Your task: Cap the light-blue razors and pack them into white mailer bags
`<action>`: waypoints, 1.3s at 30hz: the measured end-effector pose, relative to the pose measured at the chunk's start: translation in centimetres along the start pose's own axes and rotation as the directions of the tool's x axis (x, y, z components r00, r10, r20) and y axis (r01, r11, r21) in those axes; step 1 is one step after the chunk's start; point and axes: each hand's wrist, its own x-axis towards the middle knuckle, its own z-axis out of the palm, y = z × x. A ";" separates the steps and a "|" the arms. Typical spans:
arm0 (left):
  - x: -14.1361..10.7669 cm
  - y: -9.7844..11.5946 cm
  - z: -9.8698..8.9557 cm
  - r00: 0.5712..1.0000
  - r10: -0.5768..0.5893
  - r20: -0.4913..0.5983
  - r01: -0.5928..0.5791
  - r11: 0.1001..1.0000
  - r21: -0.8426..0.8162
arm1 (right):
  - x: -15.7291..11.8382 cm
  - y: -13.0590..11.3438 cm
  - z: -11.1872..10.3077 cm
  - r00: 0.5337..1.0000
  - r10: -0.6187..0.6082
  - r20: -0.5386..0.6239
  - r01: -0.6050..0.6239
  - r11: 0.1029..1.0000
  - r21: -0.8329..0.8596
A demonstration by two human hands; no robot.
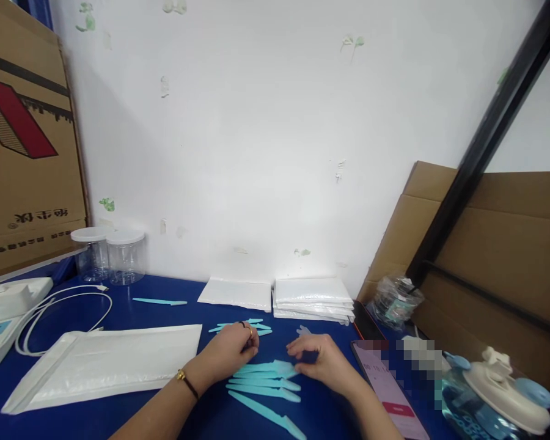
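Seeing smooth, semi-matt plastic in the tools (264, 384). Noting glossy, faintly puckered film on the mailer (119, 360) and pouches (314, 290). Reading clear, shiny plastic in the jars (127, 261), smooth matt plastic in the lids (125, 237). Finding matt cardboard in the box (32, 189), crinkled glossy wrap (396, 299) opposite. Marking smooth matt paint on the wall (256, 153), roughened in patches. Observing a matt table (165, 315), without telling its material. Catching polished metal at the bead (180, 374), smooth plastic along the cable (111, 305).
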 end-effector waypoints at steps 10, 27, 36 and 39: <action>1.1 -2.9 0.0 0.992 -0.041 -0.119 0.067 0.972 0.223 | -0.1 4.7 -1.3 0.945 0.223 -0.239 -0.297 0.891 -0.343; 1.6 -1.7 1.7 0.993 0.104 -0.061 -0.087 0.969 0.230 | 1.2 1.1 2.5 0.993 0.096 -0.064 -0.111 0.949 -0.294; 1.4 -1.4 1.1 0.995 0.079 -0.058 -0.066 0.978 0.200 | 1.0 1.1 2.2 0.992 0.113 -0.064 -0.127 0.947 -0.295; 1.5 -0.9 1.5 0.995 0.094 -0.037 -0.085 0.978 0.192 | 1.2 0.8 3.1 0.991 0.121 -0.050 -0.130 0.951 -0.280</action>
